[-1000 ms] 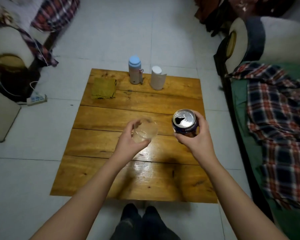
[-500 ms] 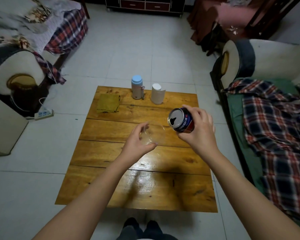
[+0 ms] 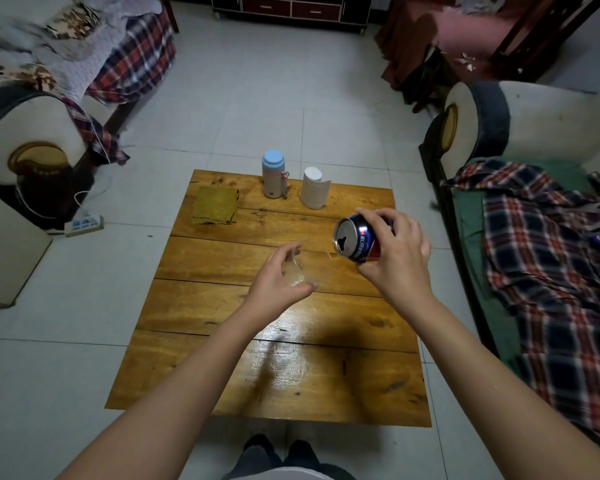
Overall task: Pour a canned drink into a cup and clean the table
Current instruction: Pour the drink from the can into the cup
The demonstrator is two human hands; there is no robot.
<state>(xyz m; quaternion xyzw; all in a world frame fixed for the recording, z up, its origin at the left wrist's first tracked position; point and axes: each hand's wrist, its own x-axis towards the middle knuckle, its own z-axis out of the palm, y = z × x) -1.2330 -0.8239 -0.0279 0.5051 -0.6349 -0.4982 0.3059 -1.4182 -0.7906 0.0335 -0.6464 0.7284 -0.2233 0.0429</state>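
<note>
The left hand (image 3: pixel 278 278) was curled round a clear cup (image 3: pixel 300 266), held above the middle of the wooden surface (image 3: pixel 222 375); the cup was nearly see-through and its outline hard to trace. The right hand (image 3: pixel 395 258) gripped a blue can (image 3: pixel 355 240), fingers over the top side and thumb beneath, with the can tilted so its opened end faced left toward the cup's rim, just beside it. Whether any drink was flowing could not be told.

Along the far edge of the surface stood a bottle with a light blue cap (image 3: pixel 273 174) and, just to its right, a white paper roll (image 3: pixel 313 187). A folded yellow-green cloth (image 3: pixel 216 206) lay flat at the far left corner. None of these stood between the hands. A power strip (image 3: pixel 84 225) lay on the tiled floor to the left, and a plaid blanket (image 3: pixel 551 254) covered the sofa at right.
</note>
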